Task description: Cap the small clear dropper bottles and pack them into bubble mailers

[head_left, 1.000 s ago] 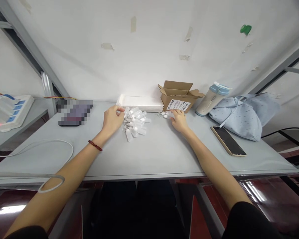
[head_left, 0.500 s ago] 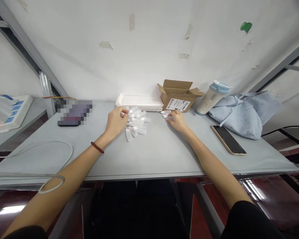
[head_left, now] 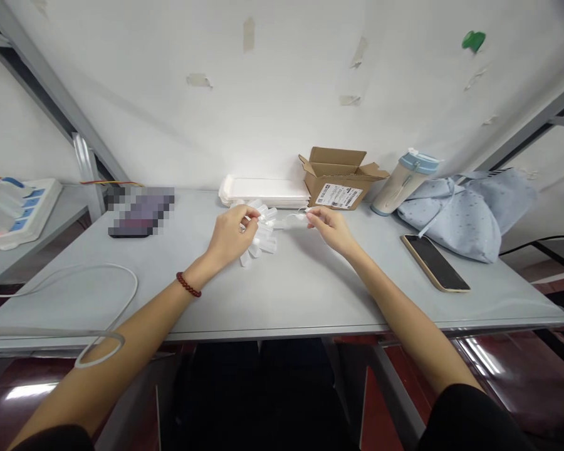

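My left hand is closed in a pinch on a small white plastic bottle, lifted just above a heap of several like bottles on the grey table. My right hand is also closed, its fingertips pinching a small white cap piece held close to the bottle. The two hands are a short gap apart over the middle of the table.
A stack of white trays and an open cardboard box stand at the back. A blue-lidded tumbler, a pale blue cloth bag and a phone lie to the right. A dark blurred object and a white cable loop are left.
Both hands rose off the table and came together: the left lifted a bottle from the heap, the right brought a small white piece from beside the box toward it.
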The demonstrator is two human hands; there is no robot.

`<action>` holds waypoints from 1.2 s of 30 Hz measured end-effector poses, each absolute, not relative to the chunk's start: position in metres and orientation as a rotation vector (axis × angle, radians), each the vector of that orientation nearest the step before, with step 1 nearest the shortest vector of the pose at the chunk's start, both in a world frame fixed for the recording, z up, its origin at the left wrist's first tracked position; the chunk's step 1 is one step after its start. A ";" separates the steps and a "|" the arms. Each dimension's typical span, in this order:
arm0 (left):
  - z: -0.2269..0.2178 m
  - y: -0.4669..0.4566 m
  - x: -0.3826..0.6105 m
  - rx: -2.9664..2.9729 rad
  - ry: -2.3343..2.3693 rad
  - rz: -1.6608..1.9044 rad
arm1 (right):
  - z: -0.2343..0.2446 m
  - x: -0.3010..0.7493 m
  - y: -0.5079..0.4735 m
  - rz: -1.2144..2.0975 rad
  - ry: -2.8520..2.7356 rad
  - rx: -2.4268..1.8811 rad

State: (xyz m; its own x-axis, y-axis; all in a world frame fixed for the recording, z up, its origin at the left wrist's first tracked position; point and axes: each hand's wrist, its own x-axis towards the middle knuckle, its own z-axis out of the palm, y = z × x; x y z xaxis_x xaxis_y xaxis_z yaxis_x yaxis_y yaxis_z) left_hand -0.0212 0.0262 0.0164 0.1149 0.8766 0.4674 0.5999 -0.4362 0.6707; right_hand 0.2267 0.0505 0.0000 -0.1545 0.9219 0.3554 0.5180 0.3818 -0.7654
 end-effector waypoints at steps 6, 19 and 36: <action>0.013 0.018 -0.011 2.144 1.247 1.057 | 0.012 0.214 0.034 0.820 -1.723 -1.137; 0.009 0.017 -0.006 1.820 1.239 1.039 | 0.017 0.205 0.025 0.932 -1.731 -1.108; 0.014 0.015 -0.005 1.803 1.228 0.987 | 0.018 0.205 0.024 0.919 -1.733 -1.121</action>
